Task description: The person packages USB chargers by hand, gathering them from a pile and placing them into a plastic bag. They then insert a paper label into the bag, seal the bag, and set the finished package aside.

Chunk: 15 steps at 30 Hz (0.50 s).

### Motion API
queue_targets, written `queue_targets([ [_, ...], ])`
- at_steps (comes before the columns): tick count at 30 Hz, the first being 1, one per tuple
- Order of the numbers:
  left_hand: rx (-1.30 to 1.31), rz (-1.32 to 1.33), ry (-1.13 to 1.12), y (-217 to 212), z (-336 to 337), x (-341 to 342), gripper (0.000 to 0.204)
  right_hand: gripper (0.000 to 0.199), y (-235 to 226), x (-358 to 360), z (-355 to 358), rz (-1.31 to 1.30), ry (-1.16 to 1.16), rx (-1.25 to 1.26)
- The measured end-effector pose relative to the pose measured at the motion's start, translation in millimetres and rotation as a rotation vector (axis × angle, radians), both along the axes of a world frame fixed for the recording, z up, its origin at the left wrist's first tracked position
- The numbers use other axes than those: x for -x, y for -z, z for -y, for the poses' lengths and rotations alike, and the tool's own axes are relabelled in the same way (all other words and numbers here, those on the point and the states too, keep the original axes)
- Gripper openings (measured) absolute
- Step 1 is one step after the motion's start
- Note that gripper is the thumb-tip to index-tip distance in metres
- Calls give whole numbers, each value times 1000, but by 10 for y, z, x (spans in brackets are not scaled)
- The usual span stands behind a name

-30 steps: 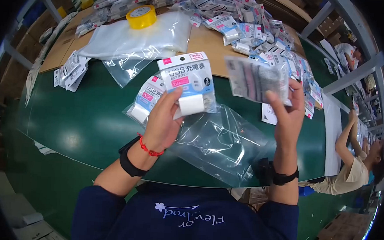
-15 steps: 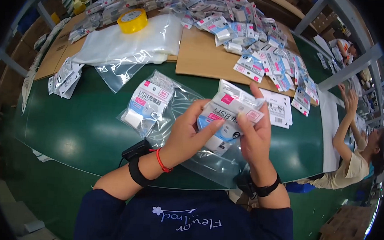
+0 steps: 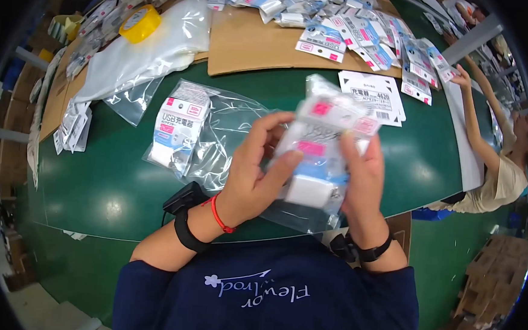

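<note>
Between my two hands is a stack of packaged chargers (image 3: 317, 162), white units in clear sleeves with white, pink and blue cards, blurred by motion. My left hand (image 3: 259, 168) grips its left side, thumb on the front. My right hand (image 3: 363, 174) grips the right side with its thumb near the top card. To the left, another stack of charger packs (image 3: 176, 129) lies on the green table, in or on a clear plastic bag (image 3: 226, 135). That bag's film spreads beside my left hand.
At the back, many charger packs (image 3: 363, 32) pile on brown cardboard (image 3: 247, 49). Yellow tape (image 3: 140, 24) rests on clear bags (image 3: 162, 50). Printed label sheets (image 3: 372, 98) lie beyond my right hand; cards (image 3: 72, 130) sit far left. A co-worker (image 3: 496, 173) reaches in at right.
The charger stack in my hands has turned more upright, its card facing me squarely. The view has shifted, and the co-worker's hand now reaches a pack at the pile's right end.
</note>
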<state>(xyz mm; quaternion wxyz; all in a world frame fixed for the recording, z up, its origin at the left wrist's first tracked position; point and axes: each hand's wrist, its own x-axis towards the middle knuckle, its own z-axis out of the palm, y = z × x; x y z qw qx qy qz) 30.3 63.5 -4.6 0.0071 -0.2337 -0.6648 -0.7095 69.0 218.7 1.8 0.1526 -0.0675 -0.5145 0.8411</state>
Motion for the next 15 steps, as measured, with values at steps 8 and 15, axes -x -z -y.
queue_targets([
  [8,726,-477,188,350,-220,-143,11,39,76,-253,-1046,199,95,23],
  [15,554,-508,106,242,-164,-162,9,46,-115,-354,-1228,414,-665,-540],
])
